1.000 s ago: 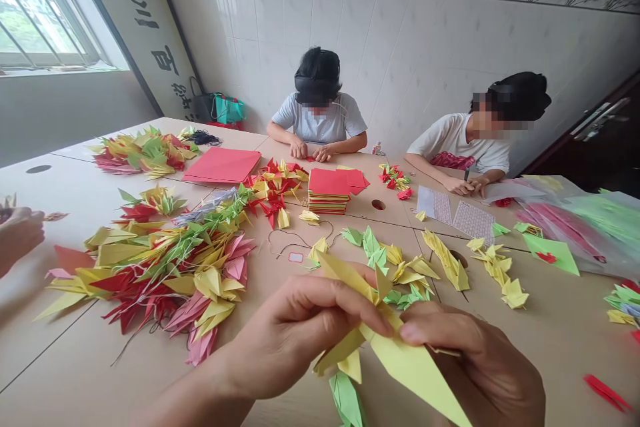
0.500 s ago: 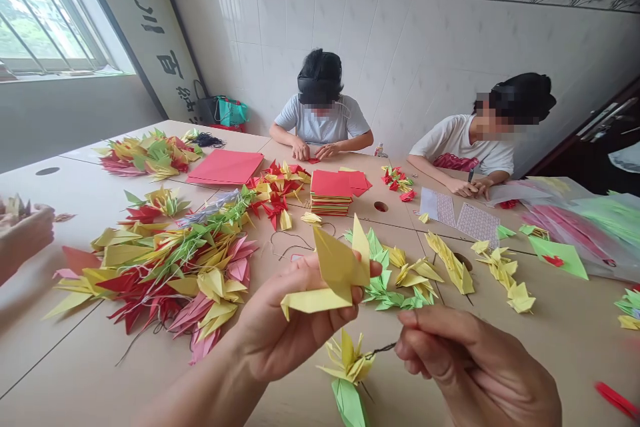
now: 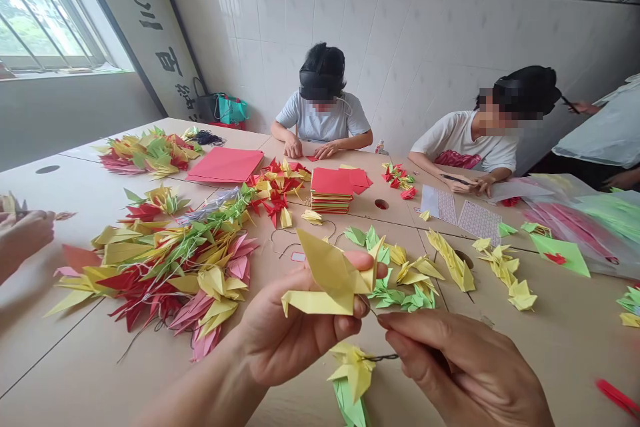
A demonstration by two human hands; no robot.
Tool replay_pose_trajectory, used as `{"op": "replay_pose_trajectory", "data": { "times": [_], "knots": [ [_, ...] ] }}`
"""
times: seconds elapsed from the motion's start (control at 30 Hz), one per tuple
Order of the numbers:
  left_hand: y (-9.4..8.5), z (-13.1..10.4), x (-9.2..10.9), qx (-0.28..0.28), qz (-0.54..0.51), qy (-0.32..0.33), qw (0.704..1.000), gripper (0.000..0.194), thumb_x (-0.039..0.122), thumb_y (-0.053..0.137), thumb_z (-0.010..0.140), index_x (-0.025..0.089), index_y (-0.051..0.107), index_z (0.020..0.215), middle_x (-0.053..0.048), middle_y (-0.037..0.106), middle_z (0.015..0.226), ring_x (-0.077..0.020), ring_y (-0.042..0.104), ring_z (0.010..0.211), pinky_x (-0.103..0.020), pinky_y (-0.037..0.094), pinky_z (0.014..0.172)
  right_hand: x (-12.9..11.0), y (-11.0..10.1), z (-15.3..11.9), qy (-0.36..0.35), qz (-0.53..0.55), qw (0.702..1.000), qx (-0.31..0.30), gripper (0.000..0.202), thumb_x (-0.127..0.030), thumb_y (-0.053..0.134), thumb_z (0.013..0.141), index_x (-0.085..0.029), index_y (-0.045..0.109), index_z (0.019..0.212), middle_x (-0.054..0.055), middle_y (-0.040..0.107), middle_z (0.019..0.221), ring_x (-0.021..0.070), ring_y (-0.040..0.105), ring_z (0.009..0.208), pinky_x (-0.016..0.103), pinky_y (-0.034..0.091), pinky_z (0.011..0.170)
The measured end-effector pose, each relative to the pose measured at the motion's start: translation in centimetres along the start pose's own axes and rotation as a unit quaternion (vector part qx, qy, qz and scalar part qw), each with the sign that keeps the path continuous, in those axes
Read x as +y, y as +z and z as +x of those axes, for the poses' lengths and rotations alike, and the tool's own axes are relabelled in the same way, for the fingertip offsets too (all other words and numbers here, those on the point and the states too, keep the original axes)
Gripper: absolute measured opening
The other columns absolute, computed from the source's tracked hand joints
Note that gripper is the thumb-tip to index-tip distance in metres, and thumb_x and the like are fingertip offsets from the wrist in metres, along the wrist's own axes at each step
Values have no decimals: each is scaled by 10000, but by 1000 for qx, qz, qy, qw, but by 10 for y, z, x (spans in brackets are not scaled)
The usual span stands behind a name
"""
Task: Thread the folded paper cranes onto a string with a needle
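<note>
Pinching a thin dark strand (image 3: 372,309) between thumb and forefinger, the right hand (image 3: 465,353) is closing in just beside the underside of a pale yellow folded-paper crane (image 3: 327,280). The left hand (image 3: 285,340) is holding that crane above the table, its fingers curling behind and beneath the body. One sharp triangular wing is standing upright and the long, narrow neck is pointing sideways, ending in a small bent tip. Strand and paper are meeting near the left fingertips, which suggests threading; whether a needle is leading the strand is too fine to tell.

A twisted dark cord (image 3: 385,357) is running from near the right fingertips to a spiky cluster of yellow folded paper (image 3: 354,368), and a smooth green folded piece (image 3: 349,401) is lying partly under it. Beyond the hands, looping green folded pieces (image 3: 407,299) and a ridged yellow row of nested folds (image 3: 453,263) are resting on the pale, matte tabletop (image 3: 500,327). Towards the left, a heap of red, pink, yellow and green cranes (image 3: 200,260) is spreading in layered points, with loose strings trailing.

Farther out, a neat block of square coloured sheets (image 3: 330,185) is sitting near a person in a light grey shirt (image 3: 325,121), who is working with red paper (image 3: 313,159).
</note>
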State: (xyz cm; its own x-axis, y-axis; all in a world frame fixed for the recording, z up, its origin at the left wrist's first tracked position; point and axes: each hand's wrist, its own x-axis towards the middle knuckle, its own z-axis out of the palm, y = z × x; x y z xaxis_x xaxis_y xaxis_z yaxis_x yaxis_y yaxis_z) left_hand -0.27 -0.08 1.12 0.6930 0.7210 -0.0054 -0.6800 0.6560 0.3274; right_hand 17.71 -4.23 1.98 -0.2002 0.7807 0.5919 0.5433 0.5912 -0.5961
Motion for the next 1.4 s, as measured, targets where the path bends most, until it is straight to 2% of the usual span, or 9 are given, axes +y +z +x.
{"op": "replay_pose_trajectory", "data": {
  "times": [0.23, 0.37, 0.5, 0.67, 1.0, 1.13, 1.23, 1.4],
  "knots": [
    [-1, 0, -1, 4, 27, 18, 999, 270, 189, 699, 764, 63, 716, 1003, -120, 711, 948, -129, 679, 724, -161, 542, 646, 4, -4, -1, -21, -12, 1000, -3, 64, -268, 596, 891, -293, 649, 915, -37, 741, 726, 129, 691, 589, 192, 511, 527],
    [-2, 0, -2, 10, 47, 21, 999, 299, 206, 725, 731, 64, 725, 995, -117, 704, 921, -130, 669, 701, -170, 537, 622, 6, -5, -4, -35, -33, 998, -28, 66, -304, 571, 910, -305, 636, 925, -25, 751, 772, 150, 701, 618, 202, 496, 482],
    [-4, 0, -3, 13, 76, 19, 997, 334, 230, 727, 738, 64, 722, 1027, -111, 690, 890, -125, 658, 700, -172, 529, 631, 6, -6, -6, -32, -45, 998, -22, 70, -295, 551, 925, -300, 621, 922, -26, 751, 767, 145, 695, 607, 205, 488, 468],
    [-2, -1, -3, 35, 107, 35, 993, 451, 295, 847, 615, 96, 739, 1006, -75, 681, 839, -108, 642, 694, -153, 517, 638, 6, -6, -3, -49, -54, 997, -20, 84, -280, 542, 930, -285, 625, 919, -27, 751, 758, 136, 693, 592, 198, 498, 477],
    [-6, 0, -2, 14, 112, 17, 993, 359, 247, 820, 647, 127, 754, 980, -60, 709, 859, -99, 661, 692, -143, 530, 649, 4, -12, -1, -53, -41, 996, -56, 96, -226, 527, 934, -269, 611, 948, -19, 754, 787, 131, 706, 620, 190, 498, 491],
    [-7, 2, -5, 13, 124, 3, 992, 316, 236, 794, 700, 127, 749, 994, -52, 731, 839, -88, 673, 667, -127, 527, 612, 4, -9, -1, -28, -22, 998, -57, 111, -222, 530, 931, -293, 614, 942, -47, 743, 779, 114, 699, 632, 171, 494, 507],
    [-4, 1, -8, 9, 151, -1, 988, 270, 187, 791, 717, 169, 754, 984, -13, 742, 790, -59, 664, 646, -106, 510, 612, 5, -5, 0, 7, 6, 999, -51, 90, -237, 569, 913, -299, 621, 874, -91, 696, 679, 72, 649, 553, 128, 495, 533],
    [-1, -1, -11, 22, 236, 44, 970, 191, 221, 732, 801, 220, 759, 990, -4, 753, 874, -72, 671, 744, -135, 512, 702, 9, 2, -1, 71, 26, 997, -30, 68, -290, 637, 875, -303, 637, 809, -122, 650, 589, 46, 587, 467, 91, 456, 469]
  ]
}}
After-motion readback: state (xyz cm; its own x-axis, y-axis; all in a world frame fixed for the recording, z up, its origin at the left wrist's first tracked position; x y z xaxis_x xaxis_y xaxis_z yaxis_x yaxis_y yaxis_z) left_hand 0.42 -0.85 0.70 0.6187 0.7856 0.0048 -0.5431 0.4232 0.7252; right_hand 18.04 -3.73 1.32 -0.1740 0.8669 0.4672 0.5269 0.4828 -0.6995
